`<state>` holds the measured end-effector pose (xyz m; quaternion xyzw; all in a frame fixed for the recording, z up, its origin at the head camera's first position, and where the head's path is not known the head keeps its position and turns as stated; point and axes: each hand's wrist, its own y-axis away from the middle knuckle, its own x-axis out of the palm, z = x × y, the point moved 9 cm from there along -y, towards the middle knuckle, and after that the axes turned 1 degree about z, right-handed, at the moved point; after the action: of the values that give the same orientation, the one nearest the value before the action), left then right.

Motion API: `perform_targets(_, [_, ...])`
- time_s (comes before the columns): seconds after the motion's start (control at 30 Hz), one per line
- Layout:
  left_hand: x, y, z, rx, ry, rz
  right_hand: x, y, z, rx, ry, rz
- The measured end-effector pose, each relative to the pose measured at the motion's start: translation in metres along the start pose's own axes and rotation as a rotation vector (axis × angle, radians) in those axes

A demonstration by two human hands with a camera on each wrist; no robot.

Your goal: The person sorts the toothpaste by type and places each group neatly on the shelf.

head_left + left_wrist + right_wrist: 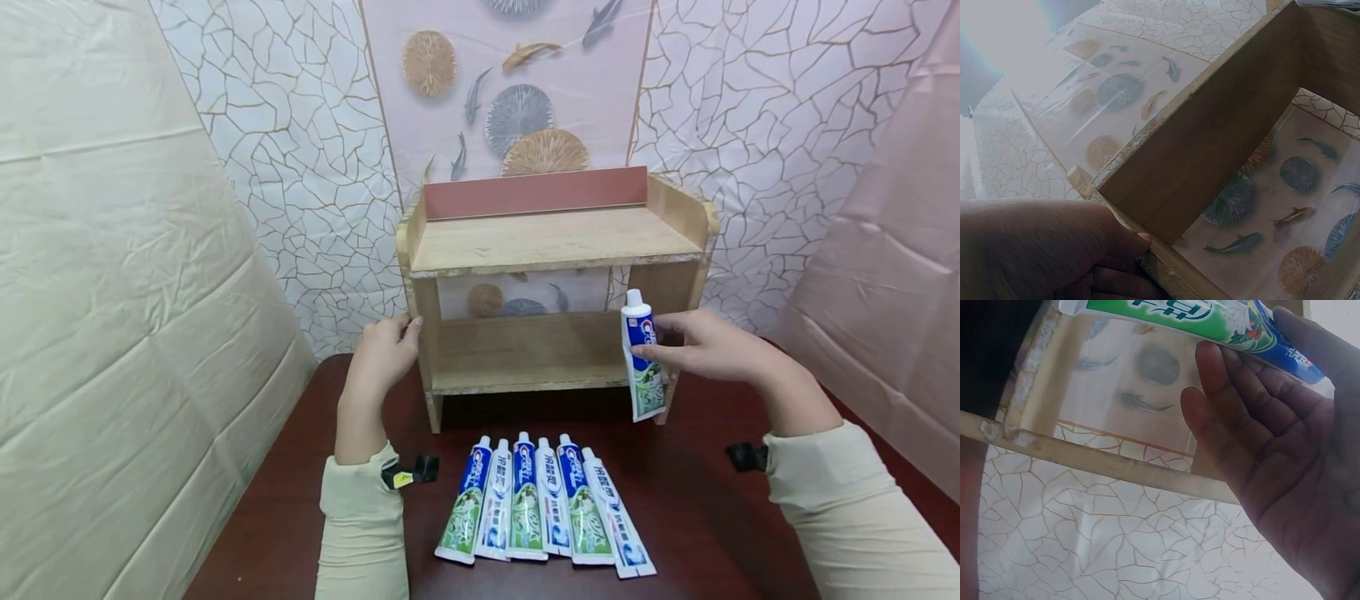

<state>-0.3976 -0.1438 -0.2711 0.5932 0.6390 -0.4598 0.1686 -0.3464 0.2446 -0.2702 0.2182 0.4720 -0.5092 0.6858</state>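
Note:
My right hand (705, 343) pinches a blue, white and green Crest toothpaste tube (643, 358) between thumb and fingers. Cap up and slightly tilted, the tube overlaps the right front of a wooden shelf (525, 380) in the head view. Up close in the right wrist view, the green part of the toothpaste tube (1210, 322) crosses the top. My left hand (386, 350) grips the front edge of the shelf's left side panel. In the left wrist view the thumb (1138, 240) lies on that wooden edge, with the other fingers curled beneath.
Several toothpaste tubes (525, 500) lie fanned side by side on the dark red table (300, 508) before the shelf, caps toward it. Green-and-blue tubes alternate with white ones. A patterned cloth (285, 150) hangs behind the shelf, with plain cloth (135, 317) along the left.

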Motion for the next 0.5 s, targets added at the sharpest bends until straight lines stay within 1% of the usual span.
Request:
perform_targets(0.27, [0.000, -0.001, 0.001, -0.001, -0.009, -0.002, -0.011, -0.001, 0.006, -0.021, 0.039, -0.036])
perform_targets(0.5, [0.000, -0.001, 0.001, 0.010, -0.014, -0.008, -0.015, 0.000, 0.008, -0.040, 0.052, -0.044])
